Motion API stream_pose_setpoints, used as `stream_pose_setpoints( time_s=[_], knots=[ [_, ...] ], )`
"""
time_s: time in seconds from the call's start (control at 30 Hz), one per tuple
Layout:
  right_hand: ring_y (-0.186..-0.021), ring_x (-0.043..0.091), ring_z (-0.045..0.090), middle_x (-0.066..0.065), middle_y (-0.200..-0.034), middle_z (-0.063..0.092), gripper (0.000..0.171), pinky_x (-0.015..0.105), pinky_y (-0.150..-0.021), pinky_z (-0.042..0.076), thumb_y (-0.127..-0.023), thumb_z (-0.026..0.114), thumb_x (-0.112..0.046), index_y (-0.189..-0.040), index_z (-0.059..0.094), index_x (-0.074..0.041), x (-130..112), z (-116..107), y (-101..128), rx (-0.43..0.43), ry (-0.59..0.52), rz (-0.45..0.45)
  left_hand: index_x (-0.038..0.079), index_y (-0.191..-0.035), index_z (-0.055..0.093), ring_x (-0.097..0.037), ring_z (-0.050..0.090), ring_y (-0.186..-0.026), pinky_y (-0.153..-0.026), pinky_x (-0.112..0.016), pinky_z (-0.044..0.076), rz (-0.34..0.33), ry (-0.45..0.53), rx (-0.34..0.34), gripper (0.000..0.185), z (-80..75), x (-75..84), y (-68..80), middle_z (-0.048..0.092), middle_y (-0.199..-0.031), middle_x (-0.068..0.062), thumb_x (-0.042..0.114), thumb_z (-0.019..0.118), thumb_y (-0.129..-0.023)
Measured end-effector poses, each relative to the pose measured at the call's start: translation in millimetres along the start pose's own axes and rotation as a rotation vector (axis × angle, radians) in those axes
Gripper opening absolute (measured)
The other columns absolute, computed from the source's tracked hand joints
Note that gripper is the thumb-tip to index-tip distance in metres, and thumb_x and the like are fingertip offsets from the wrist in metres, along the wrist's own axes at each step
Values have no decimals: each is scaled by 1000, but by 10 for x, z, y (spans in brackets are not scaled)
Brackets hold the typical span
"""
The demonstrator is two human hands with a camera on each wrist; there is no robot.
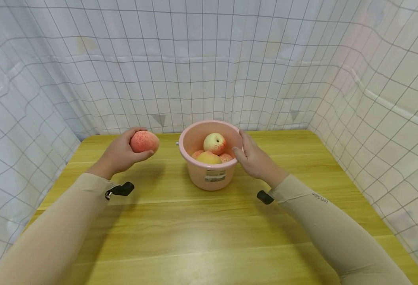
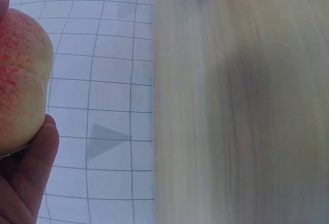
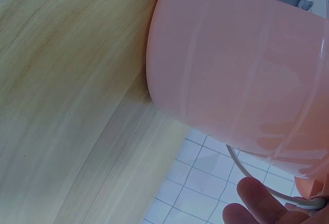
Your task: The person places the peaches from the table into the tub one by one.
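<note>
The left hand (image 1: 118,156) holds a peach (image 1: 144,141) up off the wooden surface (image 1: 201,233), to the left of a pink bucket (image 1: 210,176). Its grip is closed round the fruit — fingers curled behind and under it, thumb over the top. The peach is nearly round, pale with red speckles, and slightly wider than tall in the head view, so its longer axis runs roughly left to right; which way its stem end points cannot be told. In the left wrist view the peach (image 2: 20,80) fills the left edge, with a fingertip (image 2: 31,172) touching it from below.

The right hand (image 1: 255,158) lies against the right side of the bucket's rim. The fingers are fairly straight along the rim and the thumb rests near the front of it; the grip is loose, not wrapped round anything. The right wrist view shows the bucket's wall (image 3: 241,64) close up, a thin wire handle (image 3: 257,180) hanging below the rim, and a fingertip (image 3: 254,203) just beside it.

The bucket stands upright near the middle of the surface, a label on its front. Inside lie several more peaches — one (image 1: 214,143) on top of the others.

A white gridded curtain (image 1: 201,63) encloses the surface on three sides.
</note>
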State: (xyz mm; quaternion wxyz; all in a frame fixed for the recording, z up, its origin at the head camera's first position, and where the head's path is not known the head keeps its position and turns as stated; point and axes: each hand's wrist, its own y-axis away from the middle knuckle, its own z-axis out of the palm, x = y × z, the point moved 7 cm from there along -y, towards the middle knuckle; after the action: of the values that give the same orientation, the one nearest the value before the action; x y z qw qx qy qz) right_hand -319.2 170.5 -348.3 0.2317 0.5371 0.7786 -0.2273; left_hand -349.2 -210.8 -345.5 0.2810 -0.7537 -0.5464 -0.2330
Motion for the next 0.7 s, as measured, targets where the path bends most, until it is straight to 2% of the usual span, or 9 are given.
stream_pose_setpoints(
  time_s=[0.3,0.7],
  knots=[
    [-162,38,20,21,-176,12,76,57,-130,23,-111,39,-38,-168,5,1,14,-1,-1,13,14,-17,17,-146,51,-34,65,-112,-92,-48,58,17,19,10,68,-81,122,9,61,-139,-13,37,84,-90],
    [-162,37,20,21,-176,11,77,56,-130,23,-111,39,-38,-168,5,1,9,-2,-8,15,7,-23,17,-149,49,-35,64,-113,-94,-52,59,58,27,19,72,-127,329,-15,60,-140,-13,35,85,-89]
  ],
)
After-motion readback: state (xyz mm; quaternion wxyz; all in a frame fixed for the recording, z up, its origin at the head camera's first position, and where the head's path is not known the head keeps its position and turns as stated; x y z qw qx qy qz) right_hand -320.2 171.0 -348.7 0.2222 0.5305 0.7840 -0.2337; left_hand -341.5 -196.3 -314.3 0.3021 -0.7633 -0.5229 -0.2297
